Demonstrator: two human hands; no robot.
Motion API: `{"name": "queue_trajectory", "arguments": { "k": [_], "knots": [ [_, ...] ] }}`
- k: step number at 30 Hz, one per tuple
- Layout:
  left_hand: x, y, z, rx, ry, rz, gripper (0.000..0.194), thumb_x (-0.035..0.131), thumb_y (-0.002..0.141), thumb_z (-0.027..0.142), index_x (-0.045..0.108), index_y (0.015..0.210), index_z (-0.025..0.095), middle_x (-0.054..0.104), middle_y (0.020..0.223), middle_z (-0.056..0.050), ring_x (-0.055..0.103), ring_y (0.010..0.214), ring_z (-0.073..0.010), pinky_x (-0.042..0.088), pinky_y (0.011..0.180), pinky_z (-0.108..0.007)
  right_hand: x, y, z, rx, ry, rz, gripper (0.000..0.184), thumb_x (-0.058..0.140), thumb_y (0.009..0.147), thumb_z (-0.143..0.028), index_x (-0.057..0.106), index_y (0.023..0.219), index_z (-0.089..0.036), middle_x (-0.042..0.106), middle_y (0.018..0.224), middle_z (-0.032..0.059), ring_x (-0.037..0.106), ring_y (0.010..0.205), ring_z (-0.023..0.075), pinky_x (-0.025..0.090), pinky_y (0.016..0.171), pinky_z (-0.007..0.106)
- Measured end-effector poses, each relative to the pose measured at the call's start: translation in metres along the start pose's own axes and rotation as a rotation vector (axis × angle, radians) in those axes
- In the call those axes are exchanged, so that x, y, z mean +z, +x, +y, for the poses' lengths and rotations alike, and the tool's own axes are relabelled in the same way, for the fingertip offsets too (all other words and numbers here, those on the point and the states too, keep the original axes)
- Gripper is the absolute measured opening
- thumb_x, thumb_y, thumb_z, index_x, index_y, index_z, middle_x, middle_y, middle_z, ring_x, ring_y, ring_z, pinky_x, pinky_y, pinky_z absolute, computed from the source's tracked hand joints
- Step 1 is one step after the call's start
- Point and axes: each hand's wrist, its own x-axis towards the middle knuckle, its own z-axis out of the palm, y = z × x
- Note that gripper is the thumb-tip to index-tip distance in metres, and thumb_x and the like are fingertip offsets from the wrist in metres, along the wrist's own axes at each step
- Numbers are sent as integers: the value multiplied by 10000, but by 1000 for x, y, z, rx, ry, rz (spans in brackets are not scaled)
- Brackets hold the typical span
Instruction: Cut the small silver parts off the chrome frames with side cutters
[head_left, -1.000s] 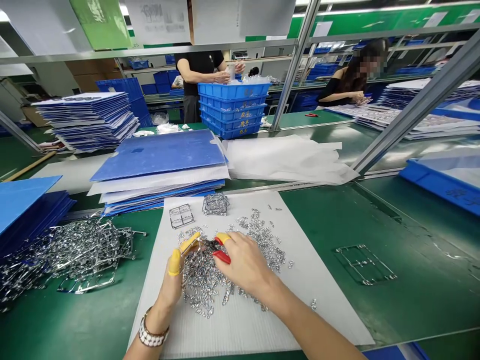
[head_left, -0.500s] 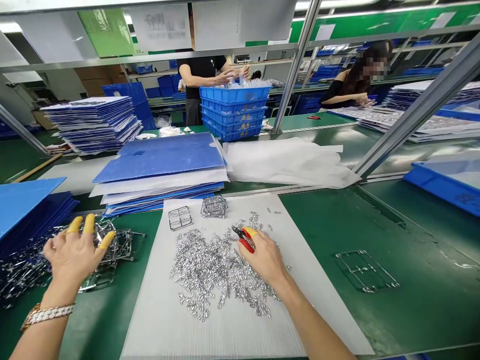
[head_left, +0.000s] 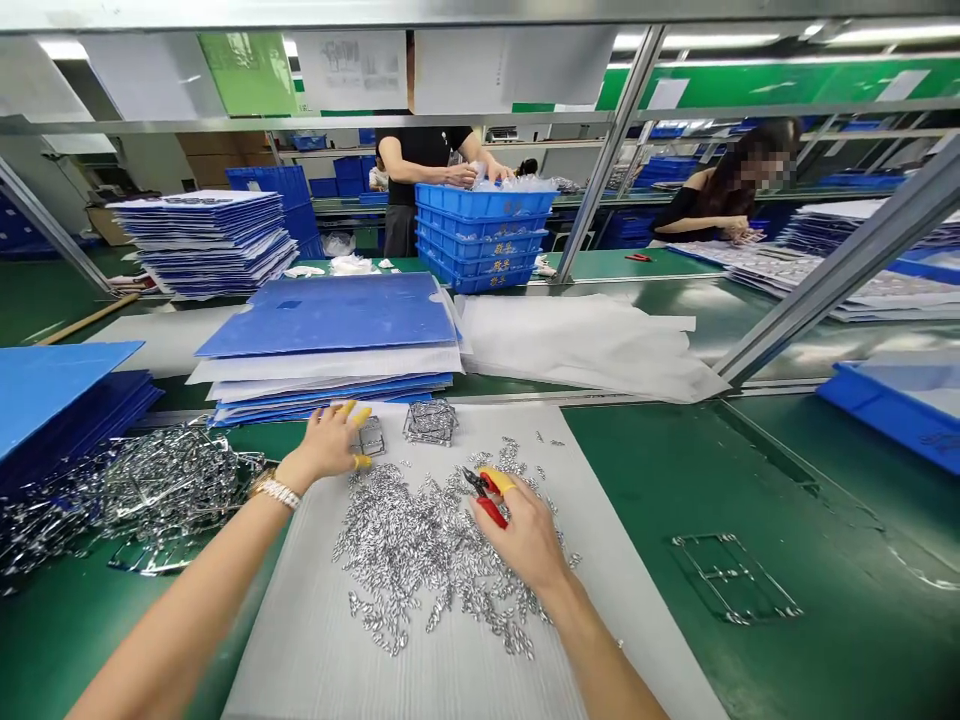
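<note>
My left hand (head_left: 330, 442), with yellow finger cots and a bracelet at the wrist, reaches over a small metal frame (head_left: 370, 437) on the white sheet (head_left: 277, 655). Its thumb and fingers are apart at the frame's left side; the frame looks flat on the sheet. In my right hand (head_left: 526, 530) are red-handled cutting pliers (head_left: 491, 500), their dark jaws pointing up-left over a spread heap of small shiny metal pieces (head_left: 420, 540). Just right of the single frame lies a stack of similar frames (head_left: 430, 422).
A tangled pile of metal frames (head_left: 172, 480) lies at left beside blue boards (head_left: 60, 400). One empty frame (head_left: 737, 578) rests on the green table at right. Behind are stacked blue folders (head_left: 337, 320), white paper (head_left: 577, 345), blue crates (head_left: 484, 240) and two people.
My left hand has moved right from the tangled pile to the single frame on the sheet. My right hand keeps the pliers in nearly the same place. The view has tilted slightly.
</note>
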Motion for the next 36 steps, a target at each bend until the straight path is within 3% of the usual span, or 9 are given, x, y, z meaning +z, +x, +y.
{"name": "queue_trajectory", "arguments": {
  "k": [4, 8, 10, 13, 15, 17, 22, 27, 36],
  "knots": [
    [13, 23, 1, -23, -134, -43, 810, 787, 544, 434, 579, 1294, 210, 588, 1241, -216, 470, 1181, -458, 289, 990, -610, -2, -4, 9, -8, -3, -25, 336, 509, 882, -312, 568, 1173, -153, 634, 970, 95, 611, 848, 226, 522, 772, 388],
    [-4, 6, -1, -22, -343, 53, 910, 647, 713, 537, 297, 1487, 211, 496, 1326, -194, 515, 1143, -350, 395, 961, -498, -4, -5, 15, -9, -12, -32, 331, 506, 894, -323, 553, 1183, -169, 627, 1012, 104, 613, 885, 238, 521, 795, 403],
    [-15, -14, 2, -39, -776, 126, 816, 513, 816, 567, 178, 1514, 309, 388, 1448, -149, 582, 1043, -288, 460, 896, -468, -4, -5, 14, -20, -24, -59, 333, 501, 898, -319, 546, 1198, -181, 627, 1013, 99, 616, 871, 237, 523, 783, 401],
    [-19, -50, 16, -82, -1660, 112, 623, 369, 871, 616, 285, 1458, 423, 343, 1507, -70, 644, 887, -251, 512, 793, -492, -5, -4, 8, -43, -68, -141, 318, 499, 896, -297, 556, 1189, -184, 632, 947, 83, 612, 847, 239, 520, 759, 398],
    [-11, -70, 29, -128, -2011, 24, 581, 350, 877, 621, 404, 1407, 389, 413, 1471, -68, 650, 887, -261, 512, 793, -503, -4, -3, -2, -61, -109, -196, 307, 517, 881, -271, 569, 1166, -171, 632, 922, 79, 604, 846, 241, 510, 761, 403],
    [2, -85, 44, -186, -2204, -53, 547, 376, 889, 576, 485, 1360, 321, 493, 1411, -89, 650, 918, -276, 501, 825, -504, -2, -1, -16, -92, -153, -225, 313, 549, 853, -244, 578, 1153, -159, 635, 953, 86, 591, 877, 249, 492, 793, 418],
    [34, -97, 73, -271, -2370, -162, 475, 409, 926, 446, 541, 1307, 194, 615, 1270, -153, 657, 969, -295, 495, 855, -484, 3, 9, -69, -230, -274, -302, 362, 620, 792, -215, 590, 1144, -137, 635, 973, 97, 558, 913, 270, 449, 819, 433],
    [41, -99, 83, -332, -2392, -153, 459, 417, 942, 435, 574, 1275, 161, 685, 1146, -157, 643, 1053, -291, 497, 889, -454, 10, 21, -111, -278, -380, -387, 320, 641, 828, -311, 601, 1090, -132, 626, 971, 120, 550, 905, 280, 431, 794, 428],
    [39, -104, 80, -287, -2359, -161, 517, 442, 904, 455, 562, 1318, 170, 693, 1127, -135, 643, 1031, -276, 483, 909, -434, 14, 25, -110, -265, -370, -403, 327, 601, 847, -331, 600, 1113, -141, 626, 1002, 124, 533, 934, 287, 395, 811, 429]
  ]
}}
